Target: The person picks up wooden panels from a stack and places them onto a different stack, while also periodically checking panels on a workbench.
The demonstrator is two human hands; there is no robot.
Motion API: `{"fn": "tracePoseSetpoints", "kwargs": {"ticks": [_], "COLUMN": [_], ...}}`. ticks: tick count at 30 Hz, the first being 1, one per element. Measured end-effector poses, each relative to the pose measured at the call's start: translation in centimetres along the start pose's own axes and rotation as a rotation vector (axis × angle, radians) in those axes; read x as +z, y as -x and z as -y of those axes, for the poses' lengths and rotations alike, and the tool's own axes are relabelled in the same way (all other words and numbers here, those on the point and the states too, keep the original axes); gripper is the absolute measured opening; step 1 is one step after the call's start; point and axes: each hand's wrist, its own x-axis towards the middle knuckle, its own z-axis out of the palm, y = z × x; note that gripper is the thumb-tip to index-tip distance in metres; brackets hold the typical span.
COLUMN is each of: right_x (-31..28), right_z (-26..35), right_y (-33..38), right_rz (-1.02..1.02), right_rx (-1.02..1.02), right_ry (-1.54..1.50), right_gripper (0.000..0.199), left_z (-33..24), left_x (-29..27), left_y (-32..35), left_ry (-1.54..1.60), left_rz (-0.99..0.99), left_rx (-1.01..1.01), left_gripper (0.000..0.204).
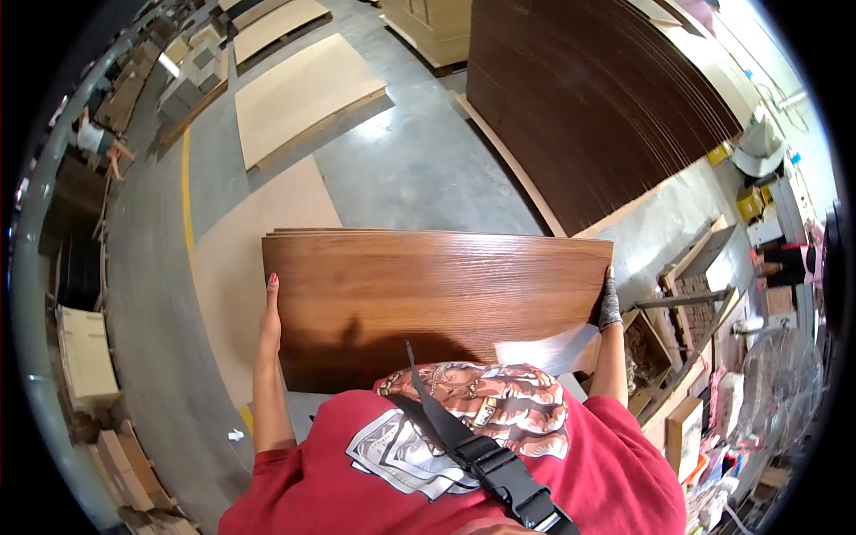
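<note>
A few brown wood-grain boards (419,290), stacked together, lie across the front of my body. My bare left hand (272,299) grips their left end, with the thumb along the edge and the other fingers mostly hidden. At the right end, my right hand (610,303), in a grey glove, holds the opposite edge; its fingers are partly behind the boards. A pale glossy patch (544,349) shows near the boards' lower right corner; whether it is a sheet or a reflection, I cannot tell.
Tall dark brown panels (588,107) stand ahead right. A low stack of pale boards (308,98) lies ahead left, near a brown sheet (267,214) on the floor. Wooden crates (682,312) and a large fan (781,388) are at right. Other people appear at both sides.
</note>
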Motion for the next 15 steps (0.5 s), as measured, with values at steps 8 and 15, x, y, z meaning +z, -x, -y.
{"fn": "tracePoseSetpoints", "kwargs": {"ticks": [8, 15], "right_x": [9.0, 25.5], "right_z": [3.7, 7.4], "right_y": [-6.1, -10.4], "right_rz": [0.051, 0.105], "right_rx": [-0.102, -0.106], "right_ry": [0.046, 0.162], "right_gripper": [0.084, 0.080], "left_z": [-1.5, -2.8], "left_x": [-1.0, -4.9], "left_y": [-8.1, -18.5], "left_ry": [0.058, 0.084], "left_rz": [-0.045, -0.094], "left_rx": [-0.036, -0.090], "left_gripper": [0.085, 0.087]}}
